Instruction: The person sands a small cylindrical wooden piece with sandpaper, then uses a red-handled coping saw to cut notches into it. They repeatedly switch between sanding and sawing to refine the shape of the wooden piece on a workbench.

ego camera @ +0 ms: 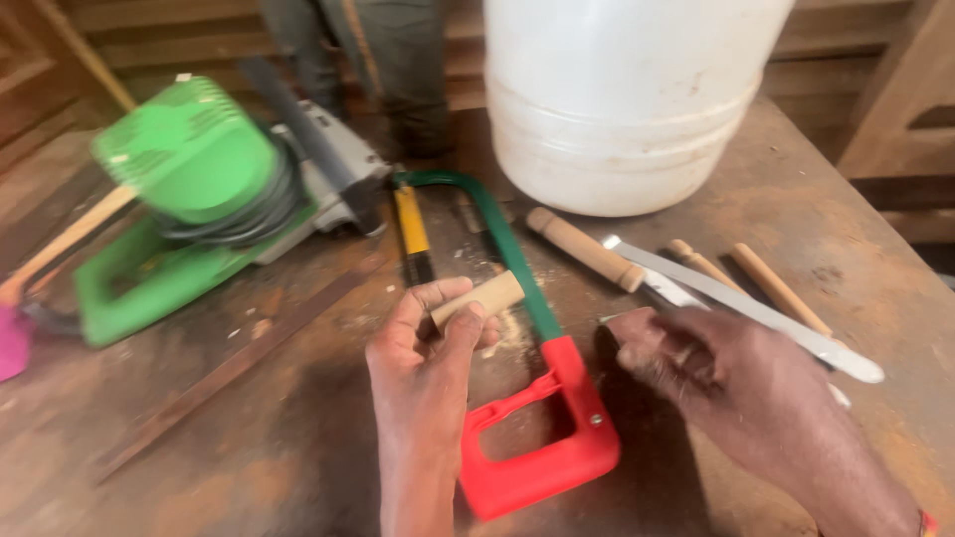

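Observation:
My left hand point(428, 348) grips a short pale wooden dowel piece point(482, 296) between thumb and fingers, held just above the bench. Under it lies a hacksaw point(537, 418) with a green frame, a yellow part near the front and a red handle. My right hand point(686, 363) hovers to the right of the saw's red handle with fingers curled; whether anything is in it cannot be made out. Sawdust lies on the bench beside the dowel piece.
A large white plastic bucket point(627, 99) stands at the back. A green power tool point(199, 199) sits at the left. Files with wooden handles point(696, 283) and loose dowels point(781, 288) lie at the right. A person's legs point(388, 60) stand behind the wooden bench point(249, 428).

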